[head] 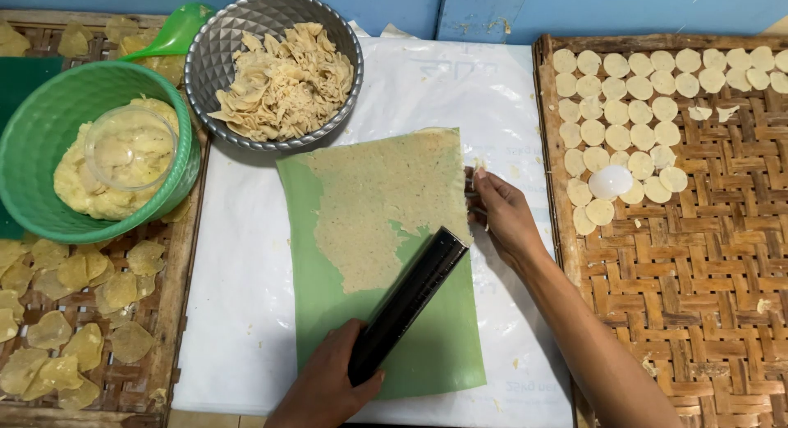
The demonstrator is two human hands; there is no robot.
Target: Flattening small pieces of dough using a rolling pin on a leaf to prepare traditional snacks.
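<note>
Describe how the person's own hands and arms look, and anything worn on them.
Both hands are bare: the left hand and right hand show no gloves, rings or watch. The right forearm is uncovered, with no sleeve in view. Little of the left arm shows.

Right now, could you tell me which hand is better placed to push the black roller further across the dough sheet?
The left hand, probably: it already grips the black roller lying on the thin dough. The right hand is busy at the green sheet's right edge, apparently steadying it.
</note>
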